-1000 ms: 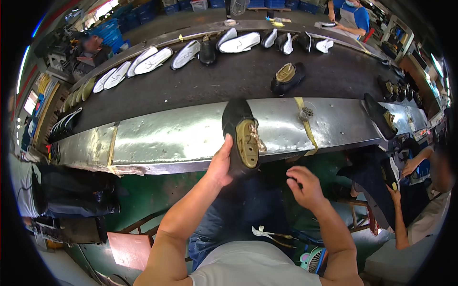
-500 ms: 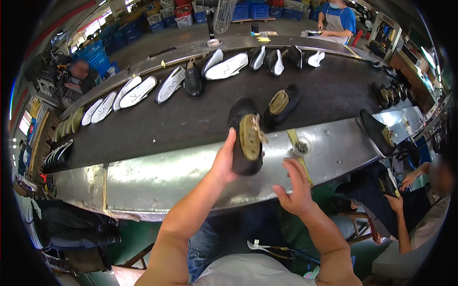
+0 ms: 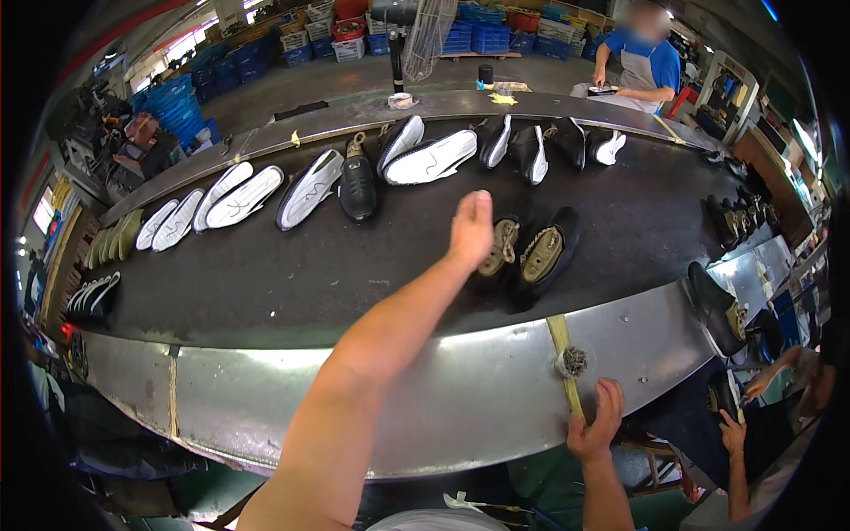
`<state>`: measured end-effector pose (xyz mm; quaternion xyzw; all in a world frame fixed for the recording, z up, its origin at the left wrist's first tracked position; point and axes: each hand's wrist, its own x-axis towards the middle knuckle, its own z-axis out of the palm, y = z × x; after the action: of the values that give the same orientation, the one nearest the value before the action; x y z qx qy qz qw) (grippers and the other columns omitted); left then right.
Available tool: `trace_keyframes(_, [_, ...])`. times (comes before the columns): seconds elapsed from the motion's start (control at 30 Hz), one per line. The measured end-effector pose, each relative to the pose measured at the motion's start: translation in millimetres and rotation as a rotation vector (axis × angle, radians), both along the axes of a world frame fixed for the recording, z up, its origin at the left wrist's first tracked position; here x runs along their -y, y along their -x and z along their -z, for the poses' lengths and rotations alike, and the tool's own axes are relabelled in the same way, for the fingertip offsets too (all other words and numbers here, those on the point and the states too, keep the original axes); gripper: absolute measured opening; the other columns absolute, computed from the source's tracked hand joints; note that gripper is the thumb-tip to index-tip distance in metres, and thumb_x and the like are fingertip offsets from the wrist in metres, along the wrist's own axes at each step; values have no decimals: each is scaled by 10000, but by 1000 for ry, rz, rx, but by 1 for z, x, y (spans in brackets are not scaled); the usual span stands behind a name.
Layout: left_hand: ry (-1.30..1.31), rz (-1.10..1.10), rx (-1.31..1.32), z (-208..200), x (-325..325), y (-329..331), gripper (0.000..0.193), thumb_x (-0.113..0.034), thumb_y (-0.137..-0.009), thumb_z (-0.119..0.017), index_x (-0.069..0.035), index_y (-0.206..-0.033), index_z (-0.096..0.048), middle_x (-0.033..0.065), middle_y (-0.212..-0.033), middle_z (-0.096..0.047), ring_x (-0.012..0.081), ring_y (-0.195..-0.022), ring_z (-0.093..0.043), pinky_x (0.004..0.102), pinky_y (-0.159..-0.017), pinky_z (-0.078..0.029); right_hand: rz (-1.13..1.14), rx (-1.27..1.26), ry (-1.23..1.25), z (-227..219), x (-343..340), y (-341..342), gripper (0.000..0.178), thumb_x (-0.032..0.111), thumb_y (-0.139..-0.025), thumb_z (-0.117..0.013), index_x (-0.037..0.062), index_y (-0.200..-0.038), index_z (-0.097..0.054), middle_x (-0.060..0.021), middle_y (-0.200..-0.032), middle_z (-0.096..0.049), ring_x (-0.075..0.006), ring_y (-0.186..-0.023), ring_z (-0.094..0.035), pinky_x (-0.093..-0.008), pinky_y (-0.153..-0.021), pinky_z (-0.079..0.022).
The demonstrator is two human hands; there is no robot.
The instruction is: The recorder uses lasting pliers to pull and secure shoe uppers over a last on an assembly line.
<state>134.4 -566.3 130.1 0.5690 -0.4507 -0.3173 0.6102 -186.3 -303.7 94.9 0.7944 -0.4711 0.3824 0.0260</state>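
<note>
Black leather-look uppers and a tan insert mark the nearer shoe (image 3: 498, 248), which half a second ago was held up over the metal edge (image 3: 443, 380). Now it is out over the dark worktop (image 3: 336, 296), just beside a second shoe (image 3: 549, 254) of the same kind; whether the two touch, I can't tell. I'd judge that placing it alongside the other is nearly finished.

The left hand (image 3: 472, 232) is stretched out at the nearer shoe's left side, thumb uppermost. Its other fingers are mostly hidden, so I can't tell whether it has hold of the shoe or has let go. The right hand (image 3: 598, 421) holds nothing; its fingers are loosely spread and slightly bent above the near side of the metal edge, near a small clear cup (image 3: 573, 361) of dark bits on yellow tape (image 3: 559, 333).

As for writing, a row of shoes lies beyond, and some upturned white soles (image 3: 431, 158) carry dark, hand-drawn squiggles. From where I stand, no brand or label is legible on the pair nearest the hands.
</note>
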Motion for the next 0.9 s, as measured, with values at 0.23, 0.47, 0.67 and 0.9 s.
trace_keyframes(0.23, [-22,-413,1003,23,104,-174,903,-501,-828,-721,94,-1425,-399,347,-1573,-202,499,-1483,-136,503,-1229,-146,-10,4,3,3,5,-2,496,346,-827,-585,-60,-1111,-576,-229,-1144,-579,-434,-1042,-568,-535,-920,-480])
trace_keyframes(0.47, [-615,-130,1100,-30,135,-202,991,-682,-707,-752,-146,-1479,-437,198,-1504,-424,338,-1413,-402,517,-1141,-238,14,-6,-32,0,6,-6,441,346,-839,-566,-43,-1047,-589,-213,-1041,-607,-412,-936,-604,-514,-836,-515])
trace_keyframes(0.67, [-624,-90,1131,-8,153,-206,1036,-823,-744,-618,-101,-1474,-483,252,-1545,-331,389,-1392,-416,451,-1126,-367,26,-25,-54,-2,6,-14,415,329,-821,-576,-37,-1016,-601,-203,-1010,-623,-398,-918,-614,-491,-832,-523])
trace_keyframes(0.9, [-662,92,1201,5,161,-230,1099,-891,-756,-505,107,-1191,-657,354,-1405,-448,424,-1267,-525,421,-1055,-444,29,20,-2,-4,8,-25,373,257,-740,-598,-42,-962,-623,-196,-969,-646,-391,-885,-630,-474,-810,-532])
